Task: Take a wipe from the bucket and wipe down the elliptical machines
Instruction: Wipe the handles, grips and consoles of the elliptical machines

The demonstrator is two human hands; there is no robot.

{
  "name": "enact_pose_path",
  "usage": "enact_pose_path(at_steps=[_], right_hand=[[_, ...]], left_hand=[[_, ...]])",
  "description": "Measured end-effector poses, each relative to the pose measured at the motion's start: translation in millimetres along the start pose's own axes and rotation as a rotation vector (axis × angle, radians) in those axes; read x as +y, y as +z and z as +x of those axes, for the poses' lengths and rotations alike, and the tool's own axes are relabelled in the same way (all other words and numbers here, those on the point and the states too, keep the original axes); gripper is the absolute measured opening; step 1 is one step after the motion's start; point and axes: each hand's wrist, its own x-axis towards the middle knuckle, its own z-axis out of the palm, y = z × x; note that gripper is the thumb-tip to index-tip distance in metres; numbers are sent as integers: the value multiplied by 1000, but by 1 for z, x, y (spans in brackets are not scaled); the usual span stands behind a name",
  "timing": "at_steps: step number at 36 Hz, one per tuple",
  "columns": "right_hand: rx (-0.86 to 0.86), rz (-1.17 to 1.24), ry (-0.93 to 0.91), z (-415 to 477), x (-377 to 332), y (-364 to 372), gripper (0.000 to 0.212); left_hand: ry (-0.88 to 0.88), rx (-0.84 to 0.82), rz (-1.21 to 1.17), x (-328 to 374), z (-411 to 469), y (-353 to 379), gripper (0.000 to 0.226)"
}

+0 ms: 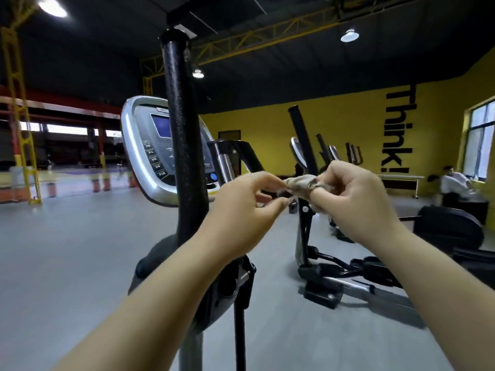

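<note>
Both hands pinch the crumpled wipe (301, 183), left hand (247, 204) and right hand (356, 194); it looks light and limp, best gripped bunched.

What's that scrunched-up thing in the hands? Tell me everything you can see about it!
It is the wipe, pale beige, soft like thin cloth. It is scrunched into a wrinkly wad, held in the air between two hands. The left hand pinches one end; the right hand grips the other, a bit hanging below.
</note>
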Motion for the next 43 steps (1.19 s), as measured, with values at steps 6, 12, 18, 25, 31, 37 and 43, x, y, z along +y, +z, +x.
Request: enact_pose_path(at_steps=[6, 12, 18, 25, 31, 37, 43], right_hand=[[-157, 47, 75, 11, 57, 0, 16], [-240, 201, 192, 30, 102, 20, 29], [-306, 384, 296, 48, 122, 55, 30], [-461, 373, 227, 70, 130, 98, 25], [-362, 310, 128, 93, 129, 133, 23], [-272, 270, -121, 118, 125, 166, 25], [-300, 291, -329, 125, 132, 183, 19]], left_hand=[[-203, 37, 35, -24, 11, 44, 15], [-340, 97, 133, -55, 30, 64, 19], [-476, 236, 168, -87, 42, 61, 21], [-491, 385, 256, -127, 56, 57, 34], [-508, 408, 228, -148, 73, 68, 44], [-506, 406, 135, -164, 86, 69, 35], [-491, 391, 124, -172, 91, 62, 33]])
